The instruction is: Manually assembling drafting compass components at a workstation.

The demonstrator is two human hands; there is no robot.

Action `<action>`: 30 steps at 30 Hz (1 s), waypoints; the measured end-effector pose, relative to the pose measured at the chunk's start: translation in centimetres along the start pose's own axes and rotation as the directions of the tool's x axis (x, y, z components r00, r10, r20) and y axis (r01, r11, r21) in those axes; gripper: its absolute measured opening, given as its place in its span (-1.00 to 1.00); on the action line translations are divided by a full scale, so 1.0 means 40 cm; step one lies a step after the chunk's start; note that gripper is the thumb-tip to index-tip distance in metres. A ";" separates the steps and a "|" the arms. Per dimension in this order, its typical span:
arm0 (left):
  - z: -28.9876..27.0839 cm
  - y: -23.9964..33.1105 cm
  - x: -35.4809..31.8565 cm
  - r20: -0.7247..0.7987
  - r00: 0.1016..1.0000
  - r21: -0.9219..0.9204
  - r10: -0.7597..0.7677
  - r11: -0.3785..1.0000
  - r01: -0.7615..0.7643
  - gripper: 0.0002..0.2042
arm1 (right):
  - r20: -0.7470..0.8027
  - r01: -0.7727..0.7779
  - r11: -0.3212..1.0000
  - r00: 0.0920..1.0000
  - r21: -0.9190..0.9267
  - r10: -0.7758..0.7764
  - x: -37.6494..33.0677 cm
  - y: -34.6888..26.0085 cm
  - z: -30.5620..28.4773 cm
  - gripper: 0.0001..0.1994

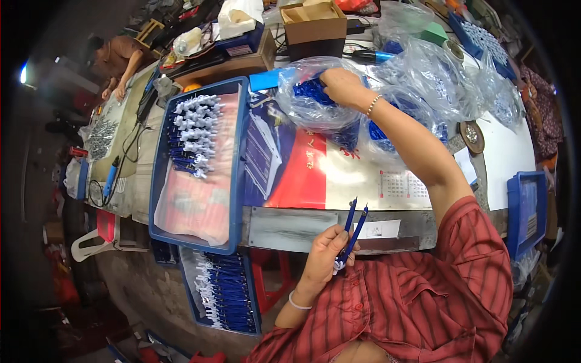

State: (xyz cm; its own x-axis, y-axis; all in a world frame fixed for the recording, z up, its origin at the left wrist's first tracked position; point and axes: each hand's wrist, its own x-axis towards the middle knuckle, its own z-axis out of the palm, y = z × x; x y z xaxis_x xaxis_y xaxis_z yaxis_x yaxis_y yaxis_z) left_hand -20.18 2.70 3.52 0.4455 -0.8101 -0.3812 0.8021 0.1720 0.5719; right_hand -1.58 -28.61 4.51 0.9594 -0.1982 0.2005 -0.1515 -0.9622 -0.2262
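My left hand (328,249) is closed around a blue drawing compass (358,232) in front of my body. Its two legs point up and away from me, slightly apart, and its white head sits low by the palm. My right hand (342,86) reaches across the table into a clear plastic bag (289,107) of small blue plastic parts (311,91). Its fingertips are hidden among the parts, so what they touch is not visible. To the left, a blue tray (237,181) holds rows of blue compasses with white heads (196,134) on pinkish sheets.
Below the table edge, a second blue tray (256,296) is filled with compasses. More bags of blue parts (402,115) lie right of my reaching arm. A cardboard box (315,30) stands behind. A round dish (471,137) sits at right. A co-worker (121,57) sits far left.
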 end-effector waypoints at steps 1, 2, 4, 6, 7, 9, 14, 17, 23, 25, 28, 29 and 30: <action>-0.004 -0.001 -0.004 0.001 1.000 0.009 0.001 1.000 -0.001 -0.82 | 0.020 0.004 1.000 1.000 0.011 -0.005 0.011 0.027 0.019 -0.80; -0.010 -0.005 -0.009 -0.026 0.999 0.013 0.020 1.000 -0.019 -0.82 | 0.050 0.019 1.000 0.999 0.023 -0.020 0.012 0.017 0.017 -0.81; -0.019 -0.003 -0.020 -0.055 0.998 0.018 0.033 0.999 -0.032 -0.83 | -0.081 0.068 0.986 0.995 0.152 -0.056 -0.002 0.022 -0.006 -0.80; -0.021 -0.003 -0.022 -0.121 0.991 0.013 0.051 0.999 -0.049 -0.83 | -0.152 0.037 0.884 0.988 0.466 0.039 -0.036 -0.006 -0.073 -0.80; -0.022 -0.005 -0.021 -0.132 0.990 0.001 0.046 0.999 -0.046 -0.83 | -0.068 -0.066 0.765 0.988 0.641 0.142 -0.057 -0.022 -0.105 -0.80; -0.020 -0.002 -0.013 -0.200 0.972 0.142 0.123 0.985 -0.095 -0.84 | 0.115 -0.198 0.412 0.969 0.889 0.219 -0.128 -0.061 -0.160 -0.79; -0.011 -0.004 0.006 -0.213 0.954 0.334 0.211 0.933 -0.132 -0.83 | 0.334 -0.331 -0.043 0.940 0.943 0.076 -0.341 -0.123 -0.193 -0.80; 0.010 -0.001 0.014 -0.193 0.955 0.393 0.226 0.910 -0.136 -0.83 | 0.403 -0.398 -0.087 0.915 0.913 0.041 -0.451 -0.163 -0.189 -0.81; 0.030 -0.033 0.023 -0.177 0.953 0.512 0.244 0.850 -0.123 -0.81 | 0.522 -0.507 -0.208 0.853 0.836 0.019 -0.565 -0.192 -0.168 -0.78; 0.031 -0.048 0.028 -0.171 0.952 0.531 0.252 0.838 -0.126 -0.80 | 0.521 -0.505 -0.200 0.853 0.839 0.030 -0.584 -0.190 -0.161 -0.77; 0.046 -0.053 0.028 -0.198 0.953 0.567 0.229 0.820 -0.079 -0.80 | 0.538 -0.519 -0.214 0.842 0.828 0.037 -0.608 -0.186 -0.164 -0.79; 0.049 -0.055 0.027 -0.198 0.954 0.570 0.225 0.818 -0.075 -0.80 | 0.553 -0.530 -0.226 0.832 0.817 0.046 -0.614 -0.188 -0.168 -0.79; 0.051 -0.058 0.027 -0.198 0.949 0.575 0.246 0.813 -0.091 -0.80 | 0.552 -0.529 -0.231 0.832 0.817 0.048 -0.621 -0.190 -0.174 -0.79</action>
State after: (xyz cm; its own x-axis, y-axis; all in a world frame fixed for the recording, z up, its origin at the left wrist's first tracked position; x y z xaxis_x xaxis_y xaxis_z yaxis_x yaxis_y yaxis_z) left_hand -22.36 0.27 3.27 0.6990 -0.6151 -0.3648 0.3827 -0.1091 0.9174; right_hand -25.92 -17.65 7.86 0.9225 -0.1084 -0.3704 -0.2779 0.4793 -0.8325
